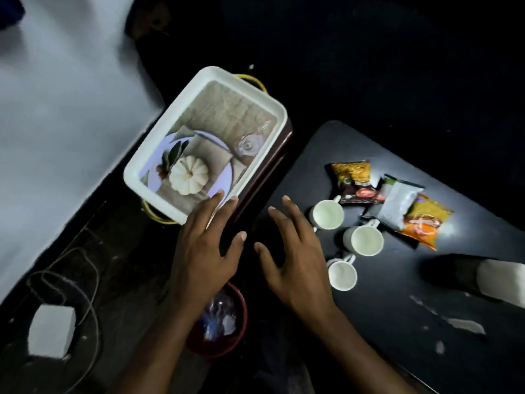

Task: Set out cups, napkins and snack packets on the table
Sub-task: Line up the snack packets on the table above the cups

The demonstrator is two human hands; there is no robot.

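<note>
Three white cups (363,240) stand close together on the black table (397,308). Behind them lie three snack packets: a yellow-and-brown one (355,182), a grey-white one (397,204) and an orange one (426,223). A white stack that looks like napkins (501,281) rests at the table's right edge. My left hand (203,251) is open, its fingertips touching the near rim of a white tray (159,155) with a pumpkin picture. My right hand (295,257) hovers open over the table's left end, just left of the cups, holding nothing.
The tray rests on a dark red-brown box with yellow handles (159,216), left of the table. A red bowl with clear wrappers (221,322) sits below my hands. A white cube (52,331) and loose cord (85,280) lie on the dark floor at lower left.
</note>
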